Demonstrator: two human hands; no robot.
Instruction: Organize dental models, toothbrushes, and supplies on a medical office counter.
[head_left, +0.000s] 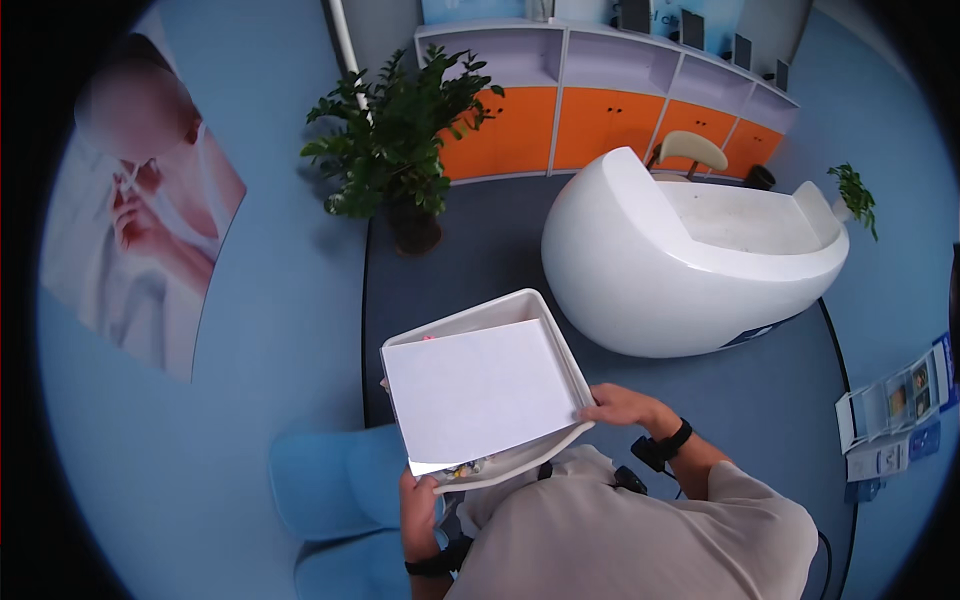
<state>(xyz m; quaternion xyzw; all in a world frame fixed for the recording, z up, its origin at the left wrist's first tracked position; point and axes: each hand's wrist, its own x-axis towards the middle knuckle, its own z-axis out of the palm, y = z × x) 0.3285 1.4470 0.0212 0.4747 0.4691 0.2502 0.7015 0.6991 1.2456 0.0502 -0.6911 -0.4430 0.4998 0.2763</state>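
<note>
A white plastic tray (555, 337) is held in front of my body, tilted in the view. My left hand (418, 499) grips its near left corner. On the right side, my right hand (619, 405) holds the rim, the thumb over the edge. A blank white sheet (480, 394), paper or thin board, lies across the tray and covers most of its inside. Small colourful items (466, 469) show under the sheet's near edge; what they are is too small to tell. A bit of pink shows at the far edge. The rest of the contents is hidden.
Ahead on the right stands a rounded white reception desk (637, 277), with a beige chair (691, 150) behind it. A potted plant (409, 157) stands near orange cabinets (611, 124). Blue seats (337, 480) are at my left. A brochure rack (896, 405) is at the right.
</note>
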